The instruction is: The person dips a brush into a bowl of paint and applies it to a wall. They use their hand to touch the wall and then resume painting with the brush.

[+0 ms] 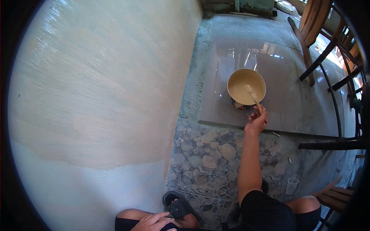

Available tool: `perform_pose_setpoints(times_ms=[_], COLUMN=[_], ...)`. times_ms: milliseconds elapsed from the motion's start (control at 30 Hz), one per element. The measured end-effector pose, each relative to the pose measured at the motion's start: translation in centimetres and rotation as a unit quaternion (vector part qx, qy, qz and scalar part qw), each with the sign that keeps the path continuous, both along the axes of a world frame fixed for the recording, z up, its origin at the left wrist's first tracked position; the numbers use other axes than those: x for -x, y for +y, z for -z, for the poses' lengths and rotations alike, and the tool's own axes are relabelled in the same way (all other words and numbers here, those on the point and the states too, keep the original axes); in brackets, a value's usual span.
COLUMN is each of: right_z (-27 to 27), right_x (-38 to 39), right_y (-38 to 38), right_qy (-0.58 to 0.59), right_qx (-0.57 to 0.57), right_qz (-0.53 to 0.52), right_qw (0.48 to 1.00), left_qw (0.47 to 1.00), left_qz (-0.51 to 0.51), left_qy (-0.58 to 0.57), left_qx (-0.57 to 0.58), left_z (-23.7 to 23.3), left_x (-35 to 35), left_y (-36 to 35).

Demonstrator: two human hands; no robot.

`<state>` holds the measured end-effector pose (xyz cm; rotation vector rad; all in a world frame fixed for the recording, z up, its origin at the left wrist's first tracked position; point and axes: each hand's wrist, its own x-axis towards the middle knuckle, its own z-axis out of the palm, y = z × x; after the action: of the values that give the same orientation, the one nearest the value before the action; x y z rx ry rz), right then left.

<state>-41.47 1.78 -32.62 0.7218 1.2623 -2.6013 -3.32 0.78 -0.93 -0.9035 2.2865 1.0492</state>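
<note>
Head view, looking down along a wall [96, 96] whose upper part carries a streaked beige coat and whose lower band is plain white. At its foot lies a strip of pebble paving [212, 161]; beyond it, a glossy floor tile [293, 111] reflects the surroundings. Dark chair legs [327, 50] rise at the right edge of the tile, well apart from the bowl, and slatted wood [333, 196] shows at lower right. A clear plastic cup [292, 186] stands upright on the pebbles near the person's knee; its contents cannot be made out. Nothing lies between the arm and the bowl.

The bowl [236, 101] sits on the tile, round, patterned outside, and filled partway with beige paint [239, 89]. The right hand [257, 121] is closed around the handle of a paintbrush [253, 96], whose bristles rest in the paint. The left hand [152, 221] lies on the person's leg, fingers loose and holding nothing, beside a dark sandal [179, 206].
</note>
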Motion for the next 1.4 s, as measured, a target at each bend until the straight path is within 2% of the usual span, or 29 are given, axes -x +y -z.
perform_pose_setpoints(times_ms=[100,167,200,233,267,300,333,367,400,433,467,533,600,667,733,867,933,1000,1033,1067,1167,1267,1333,1400], right_z=[0.9,1.5,0.5,0.7,0.7,-2.4,-1.5,0.2,-0.1,-3.6,-8.1,-18.1,-29.4,-37.6,-46.8,-62.0,-67.4,-78.0,-81.3,-83.9,-92.1,-99.3,-103.6,-107.1], right_x=[0.9,1.7,1.9,2.3,2.7,2.5,3.8,4.8,4.8,4.0,2.4,-0.7,-3.8,-5.9,-8.4,-12.7,-13.7,-17.0,-17.8,-18.4,-21.1,-23.9,-25.0,-25.6], right_y=[0.5,1.3,1.3,1.6,1.9,0.9,1.5,2.6,3.0,1.7,0.2,-0.9,-1.1,-0.2,0.0,0.3,0.3,-0.1,-0.6,-1.4,-3.7,-5.5,-6.7,-8.1], right_qy=[-0.021,0.012,-0.020,-0.013,0.013,-0.018,-0.004,0.000,0.033,-0.010,-0.053,-0.051,-0.066,-0.039,-0.012,0.011,-0.004,0.026,0.026,0.026,0.067,0.185,0.264,0.341], right_qx=[0.043,0.049,0.064,0.086,0.092,0.069,0.066,0.131,0.175,0.147,0.108,0.157,0.199,0.278,0.252,0.233,0.249,0.204,0.207,0.209,0.265,0.275,0.262,0.285], right_qz=[0.013,-0.031,-0.010,-0.007,-0.036,0.007,-0.002,-0.057,-0.101,-0.042,0.019,0.019,-0.004,-0.089,-0.108,-0.257,-0.326,-0.319,-0.330,-0.339,-0.387,-0.386,-0.370,-0.338], right_qw=[0.999,0.998,0.998,0.996,0.995,0.997,0.998,0.990,0.979,0.988,0.993,0.986,0.978,0.956,0.962,0.938,0.912,0.925,0.921,0.917,0.881,0.861,0.851,0.829], left_qw=[1.000,0.997,0.993,0.993,0.996,0.997,0.996,0.994,0.988,0.989,0.997,0.998,0.989,0.995,0.991,0.980,0.992,0.993,0.981,0.985,0.946,0.854,0.800,0.791], left_qz=[-0.016,0.004,-0.076,-0.065,-0.052,-0.003,0.017,0.000,0.015,0.025,0.018,0.015,-0.072,-0.046,-0.034,-0.028,-0.023,-0.056,-0.042,-0.082,-0.138,-0.134,-0.140,-0.164], left_qy=[0.020,0.071,0.071,0.085,0.027,-0.048,-0.057,-0.076,-0.128,-0.136,-0.071,-0.030,0.087,0.079,0.123,0.197,0.121,0.107,0.173,0.131,0.230,0.346,0.375,0.368], left_qx=[-0.003,-0.010,-0.048,-0.055,-0.071,-0.067,-0.068,-0.077,-0.084,-0.050,-0.001,0.061,0.099,0.047,0.036,-0.009,0.005,0.018,0.081,0.070,0.181,0.365,0.447,0.460], left_z=[1.3,2.7,1.8,2.2,1.9,1.6,2.2,1.7,3.5,3.6,3.9,4.9,4.8,5.3,-1.3,-15.2,-24.6,-24.5,-24.7,-31.1,-47.8,-61.5,-67.2,-70.8], left_x=[0.1,-0.6,0.9,1.2,1.7,2.5,2.9,3.7,3.2,3.2,2.7,1.2,0.5,-2.0,-2.5,-6.0,-5.9,-9.0,-10.4,-9.7,-8.9,-10.2,-11.4,-12.6], left_y=[-0.7,-1.1,-1.1,-1.1,-1.1,-1.2,-1.1,-1.0,-1.3,-1.8,-2.2,-2.6,-1.3,1.2,1.0,2.6,1.2,-0.9,-2.2,-3.6,-6.3,-5.5,-4.1,-1.9])
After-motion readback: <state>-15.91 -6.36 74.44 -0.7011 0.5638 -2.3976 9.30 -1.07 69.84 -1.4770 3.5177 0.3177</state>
